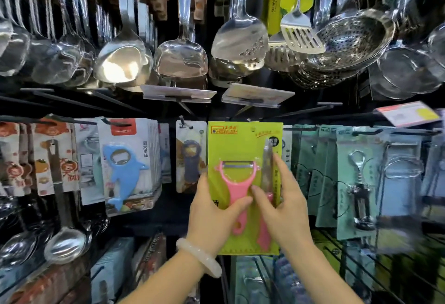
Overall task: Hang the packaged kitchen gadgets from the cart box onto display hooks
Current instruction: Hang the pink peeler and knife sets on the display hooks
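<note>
Holding a lime-green peeler pack [243, 159] up against the display hooks, the left hand [212, 222] has its thumb clamped on the pink peeler [234, 190] while the right hand [284, 205] pinches the pack's right edge. The pack's top hides its hook, and the teal packs [322, 173] to the right are pretty blurry.

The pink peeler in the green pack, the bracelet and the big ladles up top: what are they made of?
Pink peeler: likely moulded plastic, glossy and evenly coloured, with a thin grey metal-looking blade. Green pack: printed card, seemingly under a clear blister. Bracelet: milky, translucent, perhaps jade or glass. Ladles: mirror-bright, probably stainless steel.
</note>
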`<state>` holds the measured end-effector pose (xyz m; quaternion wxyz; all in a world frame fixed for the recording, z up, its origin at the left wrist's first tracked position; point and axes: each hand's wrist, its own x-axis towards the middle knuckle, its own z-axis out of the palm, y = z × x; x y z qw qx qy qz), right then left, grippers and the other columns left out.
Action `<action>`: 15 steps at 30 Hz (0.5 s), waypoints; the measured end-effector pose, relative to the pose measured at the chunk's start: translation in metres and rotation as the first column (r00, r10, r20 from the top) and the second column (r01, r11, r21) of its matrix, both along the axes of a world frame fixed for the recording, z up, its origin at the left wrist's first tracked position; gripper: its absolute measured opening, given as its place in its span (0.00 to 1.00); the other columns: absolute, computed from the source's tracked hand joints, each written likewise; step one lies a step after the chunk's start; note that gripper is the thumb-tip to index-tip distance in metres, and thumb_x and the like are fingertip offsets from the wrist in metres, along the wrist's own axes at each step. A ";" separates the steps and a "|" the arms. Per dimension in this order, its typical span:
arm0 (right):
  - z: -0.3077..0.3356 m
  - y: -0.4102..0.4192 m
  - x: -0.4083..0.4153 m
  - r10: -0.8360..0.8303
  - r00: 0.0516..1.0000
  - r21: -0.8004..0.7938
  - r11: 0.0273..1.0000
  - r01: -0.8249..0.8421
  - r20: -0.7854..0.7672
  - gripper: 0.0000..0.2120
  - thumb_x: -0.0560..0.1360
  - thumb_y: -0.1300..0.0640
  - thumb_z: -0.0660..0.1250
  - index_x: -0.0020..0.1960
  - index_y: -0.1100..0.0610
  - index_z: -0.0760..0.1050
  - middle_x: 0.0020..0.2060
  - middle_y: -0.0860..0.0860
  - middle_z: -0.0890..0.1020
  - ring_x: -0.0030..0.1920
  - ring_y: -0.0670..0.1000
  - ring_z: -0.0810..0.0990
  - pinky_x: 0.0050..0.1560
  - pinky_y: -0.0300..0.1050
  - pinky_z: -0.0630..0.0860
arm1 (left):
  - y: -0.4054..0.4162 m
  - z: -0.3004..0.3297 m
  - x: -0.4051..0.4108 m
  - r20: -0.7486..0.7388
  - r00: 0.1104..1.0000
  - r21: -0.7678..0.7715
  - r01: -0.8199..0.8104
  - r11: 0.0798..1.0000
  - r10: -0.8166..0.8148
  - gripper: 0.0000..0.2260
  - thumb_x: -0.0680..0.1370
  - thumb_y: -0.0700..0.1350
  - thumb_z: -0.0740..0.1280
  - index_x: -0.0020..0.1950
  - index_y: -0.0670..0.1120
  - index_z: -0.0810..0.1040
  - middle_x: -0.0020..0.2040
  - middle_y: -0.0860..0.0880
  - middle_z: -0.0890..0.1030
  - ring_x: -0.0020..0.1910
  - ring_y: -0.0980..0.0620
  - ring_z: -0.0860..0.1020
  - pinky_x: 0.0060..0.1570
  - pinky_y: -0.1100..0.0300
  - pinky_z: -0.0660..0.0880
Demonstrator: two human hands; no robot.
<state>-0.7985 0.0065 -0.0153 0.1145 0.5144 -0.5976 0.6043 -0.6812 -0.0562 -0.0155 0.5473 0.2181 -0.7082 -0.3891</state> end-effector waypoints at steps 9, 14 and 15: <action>0.025 -0.005 -0.009 -0.003 0.998 0.014 1.000 0.004 -0.069 0.33 0.74 0.56 0.68 0.72 0.40 0.56 0.56 0.31 0.64 0.53 0.21 0.64 0.55 0.18 0.58 | -0.009 0.016 -0.014 -0.052 0.999 -0.011 -0.010 1.000 0.010 0.32 0.65 0.47 0.77 0.66 0.52 0.69 0.56 0.58 0.77 0.55 0.60 0.75 0.47 0.73 0.69; 0.022 -0.007 -0.008 -0.006 0.995 0.020 1.000 0.008 -0.103 0.34 0.74 0.55 0.68 0.70 0.37 0.53 0.60 0.36 0.67 0.56 0.24 0.65 0.60 0.25 0.58 | -0.012 0.012 -0.012 -0.056 0.998 0.016 -0.005 1.000 0.006 0.34 0.65 0.47 0.77 0.68 0.51 0.67 0.59 0.56 0.77 0.59 0.58 0.75 0.56 0.68 0.71; 0.021 -0.009 -0.008 -0.012 0.994 0.018 1.000 0.013 -0.104 0.34 0.74 0.54 0.68 0.70 0.37 0.53 0.60 0.37 0.67 0.55 0.23 0.63 0.59 0.24 0.58 | -0.012 0.011 -0.012 -0.057 0.998 0.024 -0.001 1.000 0.003 0.35 0.65 0.47 0.77 0.69 0.51 0.66 0.60 0.55 0.77 0.60 0.56 0.75 0.59 0.62 0.72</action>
